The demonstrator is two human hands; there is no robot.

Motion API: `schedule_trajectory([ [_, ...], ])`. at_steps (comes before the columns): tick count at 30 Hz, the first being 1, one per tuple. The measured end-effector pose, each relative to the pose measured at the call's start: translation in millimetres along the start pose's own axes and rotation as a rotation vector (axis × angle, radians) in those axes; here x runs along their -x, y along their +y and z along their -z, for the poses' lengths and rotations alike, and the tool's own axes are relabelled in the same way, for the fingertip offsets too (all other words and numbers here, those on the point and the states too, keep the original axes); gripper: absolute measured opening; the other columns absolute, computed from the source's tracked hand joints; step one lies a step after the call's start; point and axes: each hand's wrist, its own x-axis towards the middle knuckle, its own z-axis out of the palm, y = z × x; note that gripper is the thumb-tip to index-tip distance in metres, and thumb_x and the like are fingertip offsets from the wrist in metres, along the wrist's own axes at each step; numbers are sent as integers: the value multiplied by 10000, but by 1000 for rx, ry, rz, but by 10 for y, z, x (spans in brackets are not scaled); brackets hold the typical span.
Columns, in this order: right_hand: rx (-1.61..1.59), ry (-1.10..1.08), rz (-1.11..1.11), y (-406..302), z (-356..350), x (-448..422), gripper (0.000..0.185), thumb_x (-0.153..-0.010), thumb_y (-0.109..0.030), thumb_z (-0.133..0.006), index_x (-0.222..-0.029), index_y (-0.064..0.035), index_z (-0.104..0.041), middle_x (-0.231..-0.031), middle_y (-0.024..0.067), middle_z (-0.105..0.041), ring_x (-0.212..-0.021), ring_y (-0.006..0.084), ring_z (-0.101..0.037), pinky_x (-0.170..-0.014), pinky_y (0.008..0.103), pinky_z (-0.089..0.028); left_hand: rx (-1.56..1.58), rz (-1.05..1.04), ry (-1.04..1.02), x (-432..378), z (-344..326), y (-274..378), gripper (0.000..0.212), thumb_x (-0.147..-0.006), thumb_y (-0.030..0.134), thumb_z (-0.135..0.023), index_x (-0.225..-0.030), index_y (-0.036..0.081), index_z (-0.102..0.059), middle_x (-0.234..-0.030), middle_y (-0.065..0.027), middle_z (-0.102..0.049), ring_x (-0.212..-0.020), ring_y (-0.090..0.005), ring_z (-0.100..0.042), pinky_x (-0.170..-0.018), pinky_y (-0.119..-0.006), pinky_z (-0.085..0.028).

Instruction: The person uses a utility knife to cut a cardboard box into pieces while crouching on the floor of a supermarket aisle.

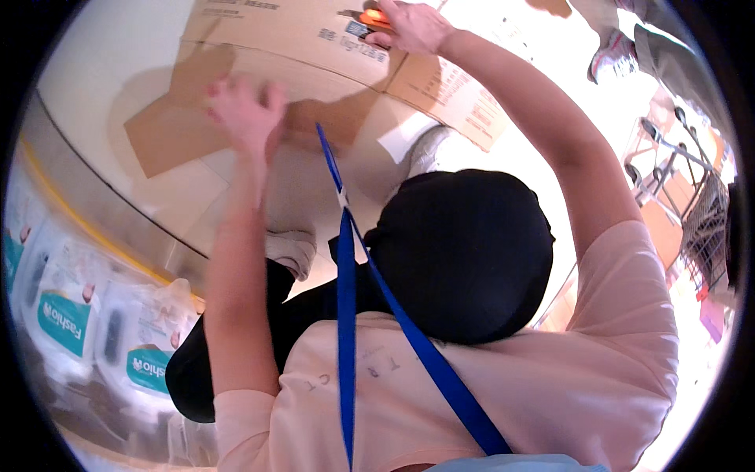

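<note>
A large printed cardboard box point(283, 47) lies on the pale floor before me, with flaps spread out towards me. My right hand point(413, 26) is over its upper side near the top edge of the view, closed around an orange-handled tool point(376, 17), perhaps a utility knife; its tip cannot be made out. Over the box's left part hovers my left hand point(248, 109), blurred, fingers apart and nothing in it. Beneath that hand a plain brown flap point(171, 133) sticks out to the left. On the right a printed flap point(454, 94) reaches past my shoe.
Wrapped packs of white-and-teal bottles point(65, 312) stand at the left behind a yellow-edged strip point(88, 224). A metal cart point(696, 224) is at the right. Another person's shoe point(616, 56) shows at upper right. A blue lanyard point(348, 283) hangs between my arms.
</note>
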Motion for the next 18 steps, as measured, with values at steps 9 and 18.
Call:
schedule_trajectory([
  [9,0,-40,135,-1174,-136,-895,332,-854,-253,-462,-1093,-21,-450,-869,192,-630,-825,343,-616,-695,431,-494,668,448,-389,-1056,270,-1267,573,-793,436,-618,-1121,-26,-527,-1009,-132,-598,-919,-205,-559,-779,-316,-447],
  [18,367,-97,403,-1606,-295,-1701,246,-829,-239,-469,-983,-81,-580,-863,152,-648,-798,291,-632,-707,417,-486,913,348,-325,-962,209,-1013,281,-856,306,-562,-949,44,-601,-814,-4,-593,-741,-116,-523,-691,-275,-429],
])
